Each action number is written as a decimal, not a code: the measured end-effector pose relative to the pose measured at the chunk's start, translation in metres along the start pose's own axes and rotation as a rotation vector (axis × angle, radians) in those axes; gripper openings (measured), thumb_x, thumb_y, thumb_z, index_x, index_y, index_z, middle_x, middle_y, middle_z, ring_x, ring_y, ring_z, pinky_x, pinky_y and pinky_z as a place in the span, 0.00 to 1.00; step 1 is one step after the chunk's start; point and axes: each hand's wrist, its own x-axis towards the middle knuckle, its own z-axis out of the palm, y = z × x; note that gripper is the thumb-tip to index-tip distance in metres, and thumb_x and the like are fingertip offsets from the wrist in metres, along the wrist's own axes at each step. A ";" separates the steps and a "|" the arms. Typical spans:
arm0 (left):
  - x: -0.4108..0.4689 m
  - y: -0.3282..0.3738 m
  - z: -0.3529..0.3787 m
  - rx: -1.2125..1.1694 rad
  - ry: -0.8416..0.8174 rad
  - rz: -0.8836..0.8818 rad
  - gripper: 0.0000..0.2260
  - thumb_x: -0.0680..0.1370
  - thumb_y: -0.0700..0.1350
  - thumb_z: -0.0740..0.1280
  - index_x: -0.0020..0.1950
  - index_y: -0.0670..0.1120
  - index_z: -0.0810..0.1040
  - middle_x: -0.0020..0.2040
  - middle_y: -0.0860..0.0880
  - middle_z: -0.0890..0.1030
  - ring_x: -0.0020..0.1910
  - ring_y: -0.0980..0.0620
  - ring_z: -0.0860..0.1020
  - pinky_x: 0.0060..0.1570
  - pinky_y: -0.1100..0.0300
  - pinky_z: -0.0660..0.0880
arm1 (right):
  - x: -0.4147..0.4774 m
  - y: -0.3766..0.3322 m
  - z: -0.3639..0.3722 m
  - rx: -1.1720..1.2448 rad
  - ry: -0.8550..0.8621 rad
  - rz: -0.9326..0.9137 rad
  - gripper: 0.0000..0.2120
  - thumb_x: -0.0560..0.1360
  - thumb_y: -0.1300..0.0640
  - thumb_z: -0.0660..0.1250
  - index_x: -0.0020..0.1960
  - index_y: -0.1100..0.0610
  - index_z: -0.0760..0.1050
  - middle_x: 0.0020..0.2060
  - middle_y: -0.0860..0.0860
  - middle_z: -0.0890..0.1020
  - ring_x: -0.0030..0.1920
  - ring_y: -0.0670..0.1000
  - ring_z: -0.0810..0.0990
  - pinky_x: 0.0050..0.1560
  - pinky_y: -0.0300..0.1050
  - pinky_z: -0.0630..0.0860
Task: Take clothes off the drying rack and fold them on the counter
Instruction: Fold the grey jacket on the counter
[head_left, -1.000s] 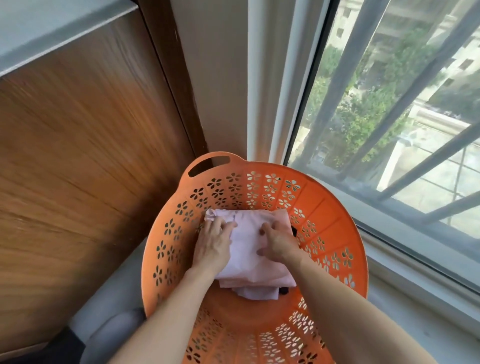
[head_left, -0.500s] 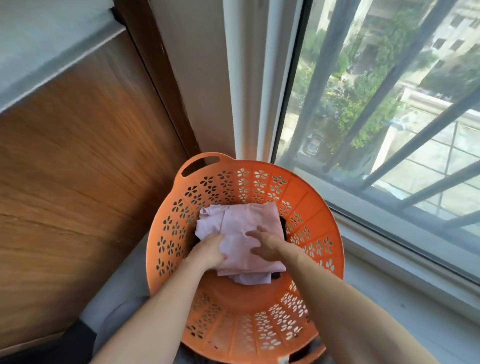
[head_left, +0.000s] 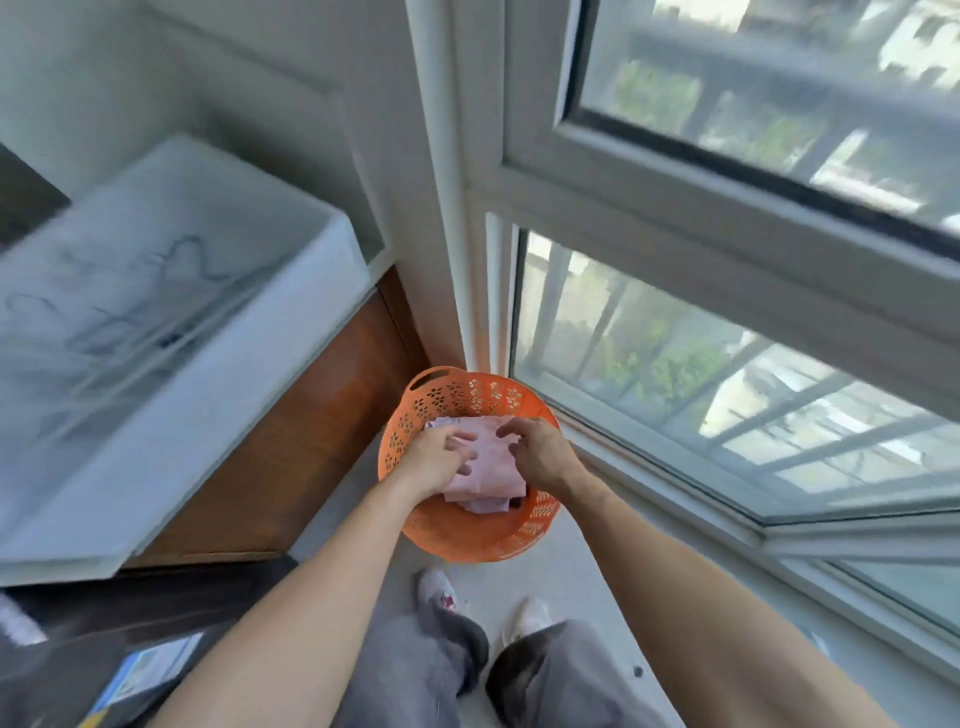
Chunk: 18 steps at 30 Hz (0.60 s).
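Gripping pink cloth (head_left: 492, 464) with curled fingers (head_left: 464, 456), left hand (head_left: 436, 461) and right hand (head_left: 540, 457) fill orange basket (head_left: 467, 543) between cabinet (head_left: 291, 441) and window (head_left: 675, 374).

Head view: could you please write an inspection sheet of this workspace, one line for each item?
Surface: white marbled counter at the left, blurred.
Job's things: folded pink cloth lies in the orange basket, which stands on the floor.
Clutter: blurred blue-and-yellow item at lower left.
Grippers: left hand and right hand both grip the pink cloth, fingers curled.
Cables: nothing seen.
Surroundings: barred window at the right; wooden cabinet front beside the basket.
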 end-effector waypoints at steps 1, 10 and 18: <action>-0.025 0.023 -0.006 -0.015 0.013 0.029 0.10 0.79 0.41 0.66 0.59 0.48 0.80 0.50 0.44 0.84 0.42 0.52 0.83 0.45 0.55 0.78 | -0.020 -0.016 -0.020 0.011 0.022 -0.020 0.17 0.77 0.64 0.60 0.62 0.54 0.79 0.63 0.54 0.79 0.66 0.55 0.74 0.64 0.45 0.70; -0.205 0.164 -0.009 -0.032 0.140 0.349 0.09 0.82 0.44 0.64 0.60 0.46 0.80 0.50 0.48 0.85 0.43 0.52 0.84 0.37 0.65 0.76 | -0.163 -0.097 -0.140 0.141 0.264 -0.160 0.14 0.78 0.62 0.60 0.58 0.55 0.82 0.55 0.52 0.85 0.55 0.52 0.82 0.53 0.41 0.74; -0.345 0.165 0.056 -0.076 0.122 0.502 0.08 0.82 0.43 0.64 0.59 0.47 0.80 0.48 0.49 0.85 0.45 0.51 0.85 0.47 0.54 0.79 | -0.317 -0.077 -0.161 0.273 0.439 -0.225 0.10 0.79 0.61 0.64 0.54 0.51 0.82 0.43 0.49 0.85 0.43 0.49 0.83 0.43 0.42 0.80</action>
